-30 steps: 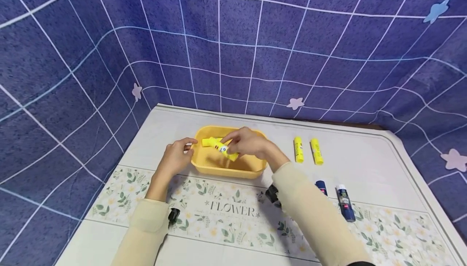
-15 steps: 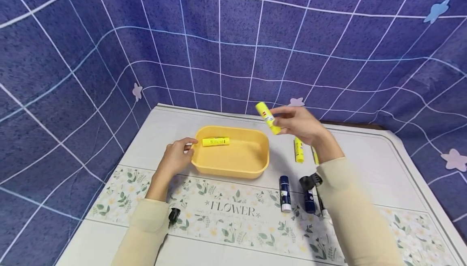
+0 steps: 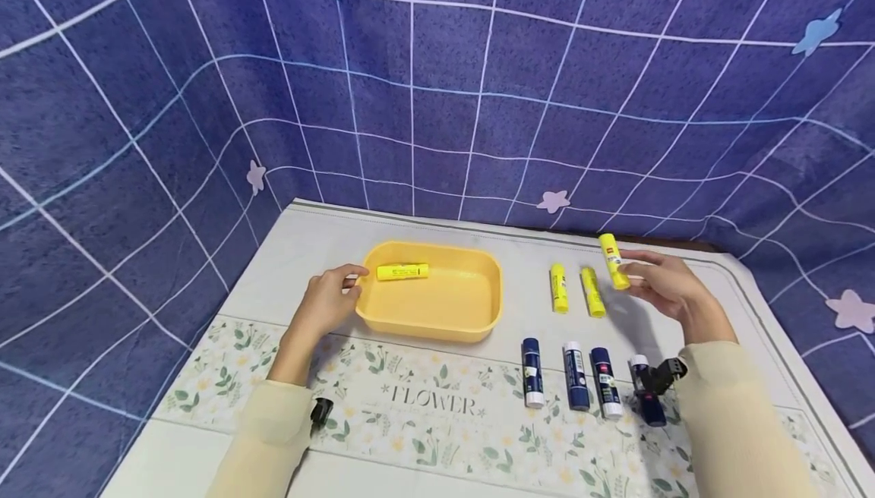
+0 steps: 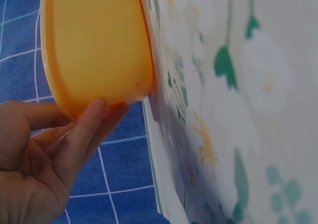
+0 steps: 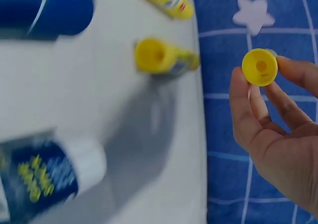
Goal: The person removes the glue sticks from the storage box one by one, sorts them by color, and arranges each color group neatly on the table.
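Observation:
A yellow glue stick [image 3: 613,261] is pinched between the thumb and fingers of my right hand [image 3: 670,285], raised above the right part of the table. In the right wrist view the round end of this glue stick [image 5: 260,67] faces the camera. My left hand [image 3: 324,301] holds the left rim of an orange-yellow tray [image 3: 437,304], thumb and fingers on either side, as the left wrist view shows. Inside the tray, at the back left, lies one yellow glue stick [image 3: 402,271]. Two more yellow glue sticks, one nearer the tray [image 3: 559,288] and another [image 3: 592,292], lie side by side right of it.
Several navy glue sticks [image 3: 576,376] lie in a row at the front right. The rightmost navy one [image 3: 649,395] is partly covered by the black wrist camera [image 3: 664,376]. A flower-print cloth [image 3: 437,407] covers the table, and a blue grid curtain [image 3: 437,103] hangs behind.
My right hand has lifted a yellow glue stick out of the tray and carried it right, past the two lying yellow ones. The left hand has stayed on the rim.

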Motion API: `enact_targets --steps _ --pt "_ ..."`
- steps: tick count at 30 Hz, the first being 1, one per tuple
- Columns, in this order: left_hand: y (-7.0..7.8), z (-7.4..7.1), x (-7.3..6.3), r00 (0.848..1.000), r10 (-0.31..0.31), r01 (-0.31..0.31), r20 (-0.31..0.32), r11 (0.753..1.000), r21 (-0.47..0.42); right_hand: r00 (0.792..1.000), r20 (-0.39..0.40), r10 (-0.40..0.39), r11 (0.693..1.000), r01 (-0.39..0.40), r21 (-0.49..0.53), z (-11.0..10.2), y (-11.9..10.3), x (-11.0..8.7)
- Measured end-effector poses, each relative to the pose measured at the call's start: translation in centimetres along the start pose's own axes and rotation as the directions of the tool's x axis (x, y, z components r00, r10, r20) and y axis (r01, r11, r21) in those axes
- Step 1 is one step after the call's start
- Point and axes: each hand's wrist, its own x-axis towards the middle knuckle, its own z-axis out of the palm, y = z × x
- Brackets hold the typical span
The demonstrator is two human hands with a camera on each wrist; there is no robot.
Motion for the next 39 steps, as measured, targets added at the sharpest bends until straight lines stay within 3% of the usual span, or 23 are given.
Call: enact_targets --steps 6,12,17,23,28,35,39 --pt "-0.3 -0.1 -0.4 1.000 0.012 -0.012 -0.008 1.000 0.003 0.997 -0.013 0.081 0.996 -0.081 -0.028 -1.6 2.1 0.2" --pt "-0.1 -0.1 -0.3 1.000 0.012 -0.012 -0.011 1.000 -0.008 0.993 -0.031 0.116 0.981 -0.119 -0.154 -2.7 2.8 0.2" --pt "-0.1 -0.2 -0.2 1.000 0.004 -0.004 -0.011 1.000 -0.006 0.984 -0.065 0.164 0.969 -0.173 -0.174 -3.3 3.5 0.5" --pt "0.1 -0.2 -0.2 1.000 -0.004 0.003 -0.010 1.000 -0.010 0.980 -0.054 0.190 0.965 -0.196 -0.173 -3.2 4.4 0.9" --pt "0.1 -0.1 -0.1 1.000 -0.005 0.005 -0.007 1.000 -0.008 0.976 -0.045 0.215 0.947 -0.219 -0.235 -3.0 4.1 1.0" --pt "0.1 0.0 0.1 1.000 -0.005 0.005 -0.010 1.000 0.002 0.970 -0.106 0.217 0.904 -0.241 -0.352 -2.3 3.3 1.1" --pt "0.1 0.1 0.1 1.000 -0.011 0.011 -0.004 1.000 0.007 0.972 -0.124 0.200 0.897 -0.232 -0.377 -2.1 3.3 1.3"
